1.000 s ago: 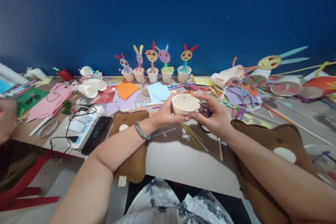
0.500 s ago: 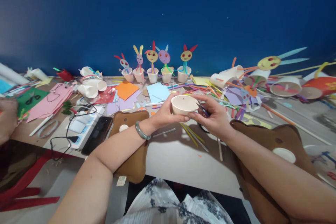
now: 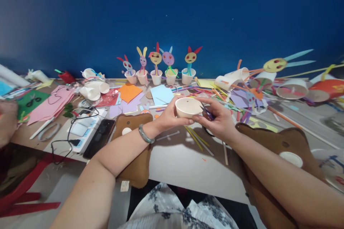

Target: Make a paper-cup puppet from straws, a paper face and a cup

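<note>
A white paper cup (image 3: pixel 189 107) is held bottom up, tilted, over the middle of the table, with a small dark hole in its base. My left hand (image 3: pixel 172 115) grips its left side, thumb below and fingers behind. At the right side, my right hand (image 3: pixel 215 116) holds scissors (image 3: pixel 207 113) with dark purple handles; their blades touch the cup's right rim, and that hand's fingertips rest on the cup. Thin yellow and white strips (image 3: pixel 198 138) lie on the table below the cup.
Rabbit-faced figures in white cups (image 3: pixel 156 77) stand along the blue wall. Brown cushions (image 3: pixel 134 150) lie either side. A power strip (image 3: pixel 88 128) and phone (image 3: pixel 100 139) are at left, near another person's hand (image 3: pixel 7 123). Coloured paper (image 3: pixel 162 94) and fallen cups (image 3: pixel 232 78) lie behind.
</note>
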`<action>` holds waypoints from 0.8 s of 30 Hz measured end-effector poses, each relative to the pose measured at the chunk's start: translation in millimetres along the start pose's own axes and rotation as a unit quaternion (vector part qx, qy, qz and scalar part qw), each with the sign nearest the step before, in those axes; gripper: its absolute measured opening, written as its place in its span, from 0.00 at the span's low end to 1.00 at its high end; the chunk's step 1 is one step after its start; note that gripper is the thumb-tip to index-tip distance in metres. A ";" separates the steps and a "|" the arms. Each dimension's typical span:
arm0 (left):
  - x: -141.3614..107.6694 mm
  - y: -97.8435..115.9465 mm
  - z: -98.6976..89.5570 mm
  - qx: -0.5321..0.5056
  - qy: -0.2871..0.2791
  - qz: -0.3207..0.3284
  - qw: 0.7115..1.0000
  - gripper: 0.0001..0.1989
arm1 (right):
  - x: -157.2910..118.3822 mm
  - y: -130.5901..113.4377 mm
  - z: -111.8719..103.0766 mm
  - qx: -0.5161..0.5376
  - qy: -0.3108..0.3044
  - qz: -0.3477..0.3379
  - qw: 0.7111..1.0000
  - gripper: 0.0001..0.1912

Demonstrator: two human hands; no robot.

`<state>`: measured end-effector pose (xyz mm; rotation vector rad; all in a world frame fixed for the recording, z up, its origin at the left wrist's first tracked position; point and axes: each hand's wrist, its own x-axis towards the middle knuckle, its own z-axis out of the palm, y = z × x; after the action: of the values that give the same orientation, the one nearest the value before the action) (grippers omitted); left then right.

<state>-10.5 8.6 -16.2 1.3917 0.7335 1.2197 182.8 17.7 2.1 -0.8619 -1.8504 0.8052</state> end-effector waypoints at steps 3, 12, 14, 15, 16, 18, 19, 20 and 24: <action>0.5 -0.5 0.4 -0.002 0.002 0.006 1.000 0.43 | -0.5 -0.1 -0.7 -0.013 0.004 -0.006 1.000 0.24; 1.5 -0.9 0.0 0.015 -0.006 0.017 1.000 0.44 | 0.6 -3.5 -0.9 0.002 0.006 -0.010 1.000 0.23; 1.7 -1.3 0.2 0.015 -0.015 0.014 1.000 0.44 | 0.7 -3.7 -1.0 -0.001 0.008 -0.007 1.000 0.23; 1.9 -1.6 0.3 0.016 -0.016 0.013 1.000 0.43 | 0.8 -4.1 -1.1 -0.002 0.009 -0.006 1.000 0.24; 2.0 -1.9 0.4 0.017 -0.014 0.012 1.000 0.43 | 0.8 -4.5 -1.2 -0.004 0.009 -0.004 1.000 0.24; 2.3 -2.6 0.6 0.019 -0.010 0.010 1.000 0.44 | 1.0 -5.6 -1.4 -0.005 0.005 -0.002 1.000 0.24; 2.3 -2.9 0.6 0.019 -0.010 0.010 1.000 0.44 | 1.1 -6.0 -1.4 -0.005 0.003 0.000 1.000 0.24; 2.4 -3.0 0.6 0.020 -0.011 0.009 1.000 0.44 | 1.2 -6.2 -1.4 -0.003 0.001 0.001 1.000 0.23; 2.0 -2.1 0.7 0.026 -0.012 0.014 0.999 0.41 | 1.3 -4.4 -1.2 0.007 0.002 -0.007 1.000 0.23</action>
<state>-8.8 10.7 -17.5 1.4614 0.7359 1.2125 182.4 16.6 6.8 -0.8407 -1.8434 0.8070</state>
